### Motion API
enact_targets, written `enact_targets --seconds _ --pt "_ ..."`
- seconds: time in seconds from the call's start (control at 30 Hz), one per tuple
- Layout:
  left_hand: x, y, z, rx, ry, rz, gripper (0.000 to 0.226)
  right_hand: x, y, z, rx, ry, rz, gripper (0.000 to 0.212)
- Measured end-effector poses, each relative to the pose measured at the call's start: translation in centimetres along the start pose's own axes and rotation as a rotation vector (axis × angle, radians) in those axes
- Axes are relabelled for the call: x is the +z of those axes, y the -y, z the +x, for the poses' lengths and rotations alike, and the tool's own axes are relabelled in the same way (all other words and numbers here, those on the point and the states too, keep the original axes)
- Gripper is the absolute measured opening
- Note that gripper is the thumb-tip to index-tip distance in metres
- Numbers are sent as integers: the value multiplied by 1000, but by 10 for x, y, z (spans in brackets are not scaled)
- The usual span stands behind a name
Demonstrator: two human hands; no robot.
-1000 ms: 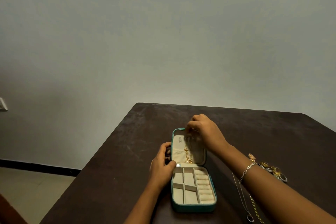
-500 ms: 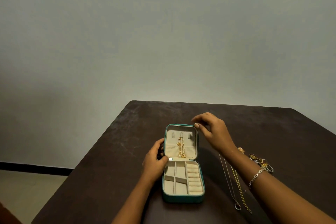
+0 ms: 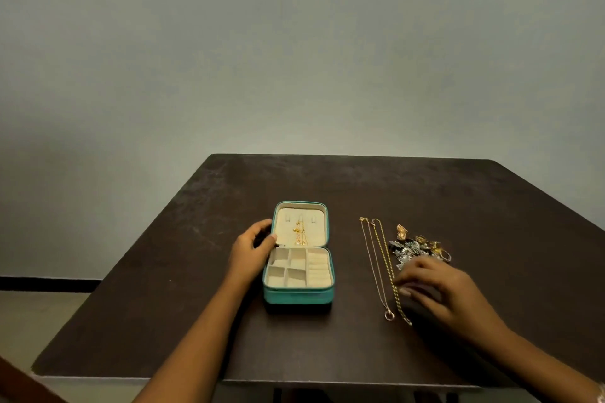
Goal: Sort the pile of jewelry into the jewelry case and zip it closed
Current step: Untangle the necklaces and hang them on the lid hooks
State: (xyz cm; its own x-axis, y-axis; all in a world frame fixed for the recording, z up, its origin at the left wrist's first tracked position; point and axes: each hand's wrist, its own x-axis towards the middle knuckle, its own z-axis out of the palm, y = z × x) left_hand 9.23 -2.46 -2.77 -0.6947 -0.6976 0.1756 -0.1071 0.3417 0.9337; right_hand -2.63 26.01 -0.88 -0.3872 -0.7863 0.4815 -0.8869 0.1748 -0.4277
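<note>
Case: teal rectangular zip-up jewelry case, open flat on the dark brown table, long axis running away from the person, lid at the far end (cream velvety lining, square cells, ring rolls).
Lid: thin gold necklace hangs inside.
Left hand: grips the case's left edge at the hinge.
Right hand: fingertips at the twisted gold rope chain; I cannot tell whether they pinch it.
Chains: the rope chain and a thin pale chain with ring pendant lie parallel, near-to-far.
Pile: tangled gold-and-silver jewelry pile, just beyond the right hand.

From here the frame is dim and soft-lit. The wall is brightest just above the table and darkens toward the upper corners. The case throws a dark shadow at its near side. The right hand shades the tabletop beneath it, its fingers slightly smeared. The pile looks soft, its pieces hard to separate. The table edges splay under the wide lens.
</note>
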Motion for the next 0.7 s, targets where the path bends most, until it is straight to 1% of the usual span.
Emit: enact_targets --seconds 0.13,0.27,0.33,0.4,0.47,0.57,0.63,0.7 --pt "0 -1 -1 -9 -15 -55 30 10 -9 -33 -21 27 -63 33" --pt "0 -4 -2 -43 -45 -140 28 17 -10 -38 -32 -4 -87 17" --pt "-1 -8 -1 -68 -54 -193 29 19 -7 -37 -57 -4 -135 21" --pt "-3 -12 -1 -64 -68 -181 30 20 -3 -36 -115 12 -206 25" --pt "-5 -18 0 -28 -77 -102 30 21 -1 -36 -160 22 -238 26" --pt "-9 -33 4 92 -92 37 29 21 0 -36 -188 19 -239 31" --pt "-11 -49 6 179 -90 90 26 21 -2 -37 -187 33 -240 25" --pt "-8 -67 5 263 -86 114 24 22 -2 -38 -189 53 -247 24"
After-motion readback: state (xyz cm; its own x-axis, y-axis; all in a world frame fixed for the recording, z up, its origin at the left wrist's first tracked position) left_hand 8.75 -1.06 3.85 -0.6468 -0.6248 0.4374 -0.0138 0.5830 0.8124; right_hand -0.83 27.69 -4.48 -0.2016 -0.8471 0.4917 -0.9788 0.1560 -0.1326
